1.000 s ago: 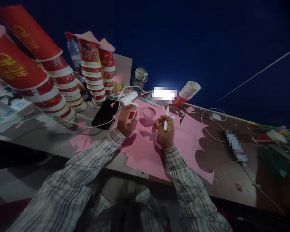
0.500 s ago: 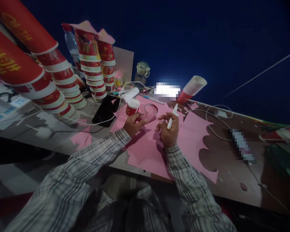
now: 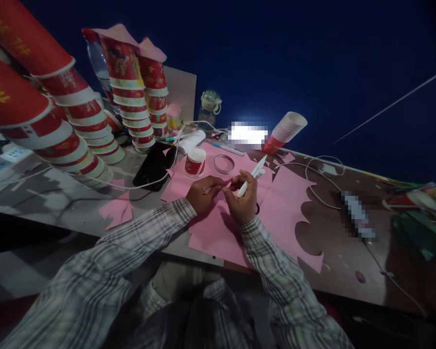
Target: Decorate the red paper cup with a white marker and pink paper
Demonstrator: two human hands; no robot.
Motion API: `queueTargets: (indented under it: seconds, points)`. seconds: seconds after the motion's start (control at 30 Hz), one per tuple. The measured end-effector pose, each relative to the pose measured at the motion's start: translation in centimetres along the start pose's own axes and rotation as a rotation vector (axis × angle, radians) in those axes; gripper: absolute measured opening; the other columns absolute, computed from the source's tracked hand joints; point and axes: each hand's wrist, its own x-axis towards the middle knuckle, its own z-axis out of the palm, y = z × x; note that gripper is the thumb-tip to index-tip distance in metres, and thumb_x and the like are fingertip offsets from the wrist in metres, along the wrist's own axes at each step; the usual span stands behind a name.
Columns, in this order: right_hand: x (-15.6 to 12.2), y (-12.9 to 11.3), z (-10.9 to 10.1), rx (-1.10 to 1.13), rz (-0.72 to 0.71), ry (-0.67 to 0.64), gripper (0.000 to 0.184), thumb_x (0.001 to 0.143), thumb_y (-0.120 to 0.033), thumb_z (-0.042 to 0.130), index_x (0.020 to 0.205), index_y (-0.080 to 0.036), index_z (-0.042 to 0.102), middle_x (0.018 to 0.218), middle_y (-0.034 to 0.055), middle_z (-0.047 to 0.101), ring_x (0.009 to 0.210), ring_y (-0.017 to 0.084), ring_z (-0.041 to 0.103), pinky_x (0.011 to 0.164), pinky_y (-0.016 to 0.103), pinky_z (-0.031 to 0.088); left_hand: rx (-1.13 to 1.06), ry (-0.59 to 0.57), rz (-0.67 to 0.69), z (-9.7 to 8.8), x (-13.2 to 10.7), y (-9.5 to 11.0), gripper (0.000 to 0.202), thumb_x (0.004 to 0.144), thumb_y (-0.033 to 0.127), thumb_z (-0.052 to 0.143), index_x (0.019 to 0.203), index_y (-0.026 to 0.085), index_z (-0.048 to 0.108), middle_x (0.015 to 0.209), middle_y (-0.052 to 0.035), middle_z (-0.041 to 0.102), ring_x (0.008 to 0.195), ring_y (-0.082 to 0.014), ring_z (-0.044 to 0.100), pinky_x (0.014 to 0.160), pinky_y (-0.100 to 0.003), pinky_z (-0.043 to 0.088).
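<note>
My left hand (image 3: 205, 195) is closed, its thumb and forefinger pinching a small piece of pink paper (image 3: 225, 183). My right hand (image 3: 243, 201) is closed around a white marker (image 3: 254, 173), which slants up and away from me. The fingertips of that hand meet the paper piece beside my left fingers. Most of the piece is hidden by the hands. Beneath them lies a large pink paper sheet (image 3: 218, 237). A thin round ring (image 3: 224, 164) and a red and white paper cup (image 3: 195, 162) stand just beyond my hands on the sheet.
Tall stacks of red paper cups (image 3: 131, 97) rise at the left, some topped with pink paper. A black phone (image 3: 153, 167) lies near a white cable. Nested cups (image 3: 287, 130) lean at the back. A scalloped pink sheet (image 3: 287, 213) lies at the right.
My right hand has moved left and down to meet my left hand, and its fingers now touch the pink piece. The marker came along with it. The view has shifted slightly.
</note>
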Motion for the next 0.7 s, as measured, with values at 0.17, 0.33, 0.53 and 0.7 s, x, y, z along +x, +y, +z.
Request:
queueTargets:
  seconds: [0.17,0.33,0.53,0.7]
  points:
    - [0.00,-0.22,-0.06,-0.082,0.001,0.048,0.045,0.081,-0.026,0.067,0.122,-0.023,0.048,0.086,-0.0011,0.055,0.072,0.013,0.057,0.069,0.032,0.055,0.088,-0.054,0.148,-0.03,0.04,0.09,0.024,0.093,0.034,0.058,0.094,0.017,0.074,0.096,-0.0114,0.076,0.093,-0.0192,0.071,0.087,-0.032,0.056]
    - [0.20,-0.57,-0.13,-0.056,0.021,0.081,0.035,0.084,-0.019,0.059,0.118,-0.023,0.050,0.079,-0.0025,0.056,0.069,0.013,0.057,0.067,0.030,0.053,0.057,-0.034,0.076,0.07,0.09,0.50,0.022,0.090,0.033,0.060,0.093,0.018,0.076,0.098,-0.0112,0.077,0.094,-0.0195,0.071,0.089,-0.033,0.055]
    - [0.20,-0.47,-0.10,-0.031,0.084,0.110,0.036,0.082,-0.020,0.059,0.116,-0.023,0.050,0.077,-0.0036,0.055,0.064,0.012,0.055,0.064,0.029,0.052,-0.195,0.064,-0.288,0.13,0.50,0.51,0.022,0.080,0.032,0.065,0.086,0.014,0.075,0.084,-0.0076,0.075,0.078,-0.0169,0.067,0.077,-0.030,0.054]
    - [0.10,-0.27,-0.15,-0.025,0.083,0.087,0.037,0.081,-0.019,0.060,0.116,-0.023,0.051,0.078,-0.0036,0.054,0.065,0.012,0.055,0.065,0.030,0.052,-0.276,0.096,-0.400,0.13,0.74,0.65,0.018,0.076,0.030,0.067,0.079,0.014,0.073,0.074,-0.0041,0.073,0.072,-0.0160,0.065,0.074,-0.030,0.053]
